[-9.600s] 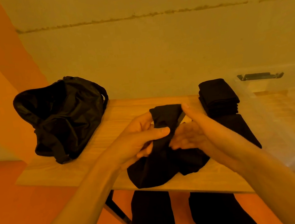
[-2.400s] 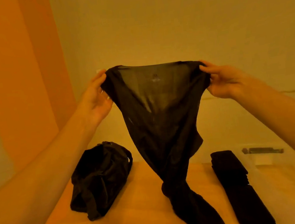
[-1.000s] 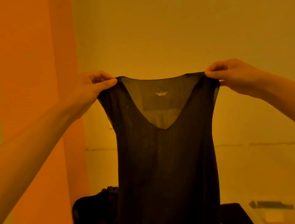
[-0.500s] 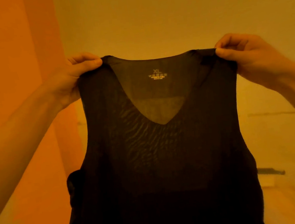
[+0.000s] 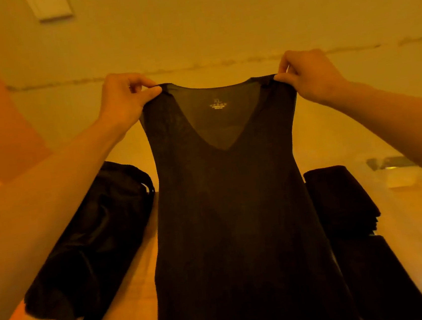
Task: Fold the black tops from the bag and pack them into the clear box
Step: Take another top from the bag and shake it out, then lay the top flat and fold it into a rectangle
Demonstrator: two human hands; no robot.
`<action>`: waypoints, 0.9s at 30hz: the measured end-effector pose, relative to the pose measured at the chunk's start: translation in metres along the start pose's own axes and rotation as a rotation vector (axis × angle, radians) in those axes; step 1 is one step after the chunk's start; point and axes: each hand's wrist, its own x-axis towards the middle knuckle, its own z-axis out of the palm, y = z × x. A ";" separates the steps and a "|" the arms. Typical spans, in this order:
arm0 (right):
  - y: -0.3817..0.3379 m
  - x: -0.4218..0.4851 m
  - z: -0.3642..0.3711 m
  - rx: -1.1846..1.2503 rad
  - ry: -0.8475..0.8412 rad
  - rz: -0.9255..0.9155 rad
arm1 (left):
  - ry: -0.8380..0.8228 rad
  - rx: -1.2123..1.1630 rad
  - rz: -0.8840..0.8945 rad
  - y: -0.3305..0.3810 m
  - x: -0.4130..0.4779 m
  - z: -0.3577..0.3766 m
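Both hands, left point(image 5: 121, 101) and right point(image 5: 311, 77), pinch the top point(image 5: 231, 210) by its shoulders; next, lay it on the counter point(image 5: 145, 285) to fold

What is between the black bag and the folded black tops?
The sheer black V-neck top, pinched up by the left hand and right hand, in the head view.

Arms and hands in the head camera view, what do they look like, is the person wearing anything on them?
Nothing worn shows. The left hand and right hand have no gloves, rings or watch, and the left forearm and right forearm are sleeveless as far as the frame reaches.
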 end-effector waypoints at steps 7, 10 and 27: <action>0.029 0.022 0.064 -0.147 0.051 -0.020 | 0.027 0.117 -0.008 -0.060 0.022 0.061; 0.033 0.030 0.077 -0.199 0.101 -0.018 | 0.078 0.157 -0.006 -0.076 0.031 0.071; -0.071 -0.195 0.149 -0.001 -0.616 -0.125 | -0.585 0.681 -0.021 -0.052 -0.229 0.094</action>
